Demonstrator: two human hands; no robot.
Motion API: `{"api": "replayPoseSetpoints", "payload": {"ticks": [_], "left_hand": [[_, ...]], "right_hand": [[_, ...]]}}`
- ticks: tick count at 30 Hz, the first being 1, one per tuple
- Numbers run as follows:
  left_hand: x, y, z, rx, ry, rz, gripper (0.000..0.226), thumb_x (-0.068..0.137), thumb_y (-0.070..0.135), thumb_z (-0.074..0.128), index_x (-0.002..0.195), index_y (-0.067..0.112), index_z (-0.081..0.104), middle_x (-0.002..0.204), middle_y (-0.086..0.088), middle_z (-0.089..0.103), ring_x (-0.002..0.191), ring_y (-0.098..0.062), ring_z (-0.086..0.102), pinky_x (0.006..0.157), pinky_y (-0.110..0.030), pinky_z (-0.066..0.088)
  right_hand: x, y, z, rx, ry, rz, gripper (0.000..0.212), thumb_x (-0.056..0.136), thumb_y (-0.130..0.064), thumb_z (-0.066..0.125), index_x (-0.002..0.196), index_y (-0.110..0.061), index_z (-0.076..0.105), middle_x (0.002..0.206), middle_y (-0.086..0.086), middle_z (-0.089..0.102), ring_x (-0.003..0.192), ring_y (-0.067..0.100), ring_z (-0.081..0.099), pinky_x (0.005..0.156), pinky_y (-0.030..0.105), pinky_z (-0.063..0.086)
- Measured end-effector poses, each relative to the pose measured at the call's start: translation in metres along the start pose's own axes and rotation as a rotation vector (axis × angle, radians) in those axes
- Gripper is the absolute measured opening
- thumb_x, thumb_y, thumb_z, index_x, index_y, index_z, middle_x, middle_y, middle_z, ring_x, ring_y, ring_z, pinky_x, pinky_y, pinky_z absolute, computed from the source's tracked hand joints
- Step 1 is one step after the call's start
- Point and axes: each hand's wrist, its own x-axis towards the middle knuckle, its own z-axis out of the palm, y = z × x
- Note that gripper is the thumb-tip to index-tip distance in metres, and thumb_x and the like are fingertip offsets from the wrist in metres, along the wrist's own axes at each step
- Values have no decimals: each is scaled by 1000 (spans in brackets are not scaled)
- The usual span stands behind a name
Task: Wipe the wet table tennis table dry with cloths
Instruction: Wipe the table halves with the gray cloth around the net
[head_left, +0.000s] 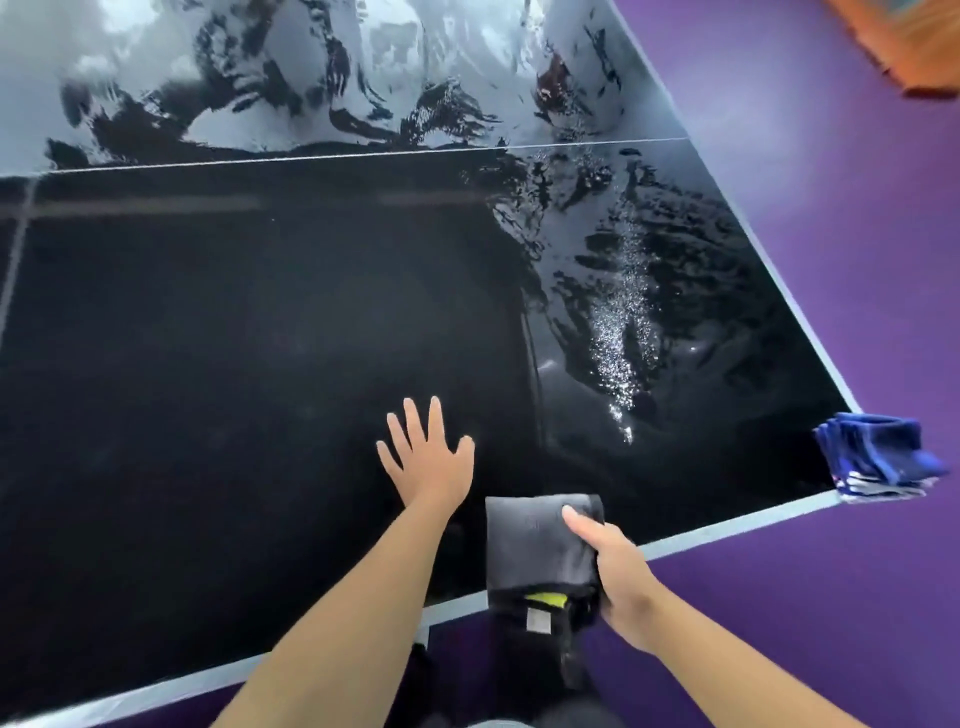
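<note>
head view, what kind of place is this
Likely a table tennis court or hall: a dark, wet table tennis table with pale edge lines, on a purple floor, folded cloths at its corner.

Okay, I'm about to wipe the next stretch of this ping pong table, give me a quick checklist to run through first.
1. Cloth in hand: right hand grips the folded grey cloth. Ok.
2. Cloth on the surface: it straddles the near edge and part of it hangs off the table. Not ok.
3. Left hand out of the wiping path: it is spread open to the left of the cloth, while the water beads lie to the right. Ok.
4. Far half dry: it is streaked with water. Not ok.
5. Spare cloths nearby: the blue cloths sit stacked on the right corner. Ok.
6. Grey cloth dry enough to absorb: cannot tell.
</note>
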Motion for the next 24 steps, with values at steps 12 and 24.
{"api": "replayPoseSetpoints", "payload": {"ticks": [12, 24], "left_hand": [[30, 79, 6, -177, 267, -305, 62, 103, 51, 29, 159, 42, 2, 169, -1, -8, 155, -27, -11, 123, -53, -5], [109, 110, 31, 33, 502, -559, 68, 96, 59, 21, 159, 42, 1, 169, -6, 6, 154, -33, 1, 120, -59, 5]], "right_hand": [[96, -237, -71, 217, -46, -335, 28, 101, -32, 51, 112, -11, 66, 113, 9, 71, 108, 28, 67, 103, 52, 48], [287, -445, -61, -108, 413, -634, 34, 103, -33, 46, 129, -14, 57, 110, 3, 61, 93, 18, 54, 80, 28, 41]]}}
